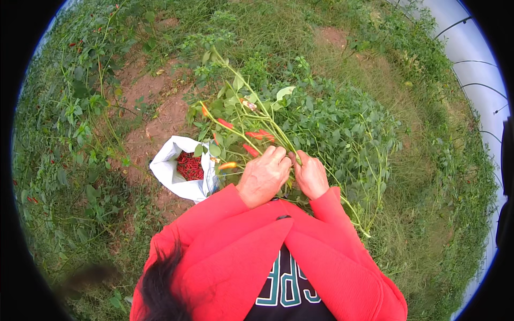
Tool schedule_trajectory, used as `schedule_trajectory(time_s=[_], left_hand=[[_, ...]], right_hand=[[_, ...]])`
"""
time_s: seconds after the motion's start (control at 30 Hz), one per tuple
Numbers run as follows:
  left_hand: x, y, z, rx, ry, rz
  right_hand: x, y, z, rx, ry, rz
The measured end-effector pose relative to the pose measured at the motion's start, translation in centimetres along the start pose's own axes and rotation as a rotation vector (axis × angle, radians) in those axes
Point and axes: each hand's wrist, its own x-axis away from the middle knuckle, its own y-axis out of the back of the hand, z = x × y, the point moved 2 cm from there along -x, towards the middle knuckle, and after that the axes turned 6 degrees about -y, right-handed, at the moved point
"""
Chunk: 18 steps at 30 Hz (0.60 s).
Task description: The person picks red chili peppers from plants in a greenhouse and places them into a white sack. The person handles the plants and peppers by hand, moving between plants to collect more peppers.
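My right hand (pixel 311 173) grips the green stems of a cut chili pepper branch (pixel 268 113) in front of my body. Close beside it, my left hand (pixel 265 173) is curled at the branch's lower side shoots, its fingertips hidden from me. Several red chili peppers (pixel 251 150) hang among the leaves just beyond my left knuckles, and an orange one (pixel 228 165) sticks out to the left. An open white sack (pixel 164 154) stands on the ground left of my hands. Inside it lies a heap of picked red chilies (pixel 190 166).
Leafy pepper plants (pixel 341 124) grow right of my hands, and more plants with red fruit (pixel 80 100) stand at the left. Reddish bare soil (pixel 154 90) shows beyond the sack. A white plastic greenhouse wall (pixel 478 60) with dark ribs curves along the right edge.
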Motion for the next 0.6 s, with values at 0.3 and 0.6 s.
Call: schedule_trajectory(time_s=[0.3, 0.6], left_hand=[[0.0, 3.7, 5.2, 1.504, 0.770, -0.337], [3.0, 3.9, 7.1, 0.971, 0.764, -0.232]], right_hand=[[-0.6, 1.2, -1.2, -0.229, -0.054, 0.039], [-0.7, 1.0, -1.7, -0.407, -0.103, 0.136]])
